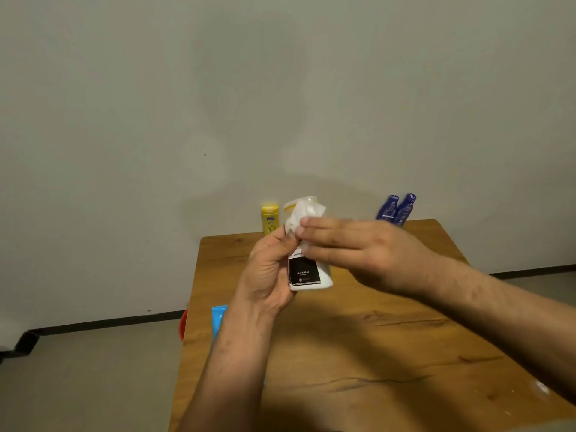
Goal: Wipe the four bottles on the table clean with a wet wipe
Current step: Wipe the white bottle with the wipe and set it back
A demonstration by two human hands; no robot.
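My left hand grips a white bottle with a black label, held up above the wooden table. A white wet wipe is draped over the bottle's upper part. My right hand lies across the bottle with straight fingers pressing the wipe against it. A yellow bottle stands at the table's far edge, left of my hands. Two dark blue bottles stand close together at the far right edge, partly hidden behind my right hand.
A light blue pack lies at the table's left edge, mostly covered by my left forearm. Something red shows just beyond that edge, low beside the table. A plain wall stands right behind the table.
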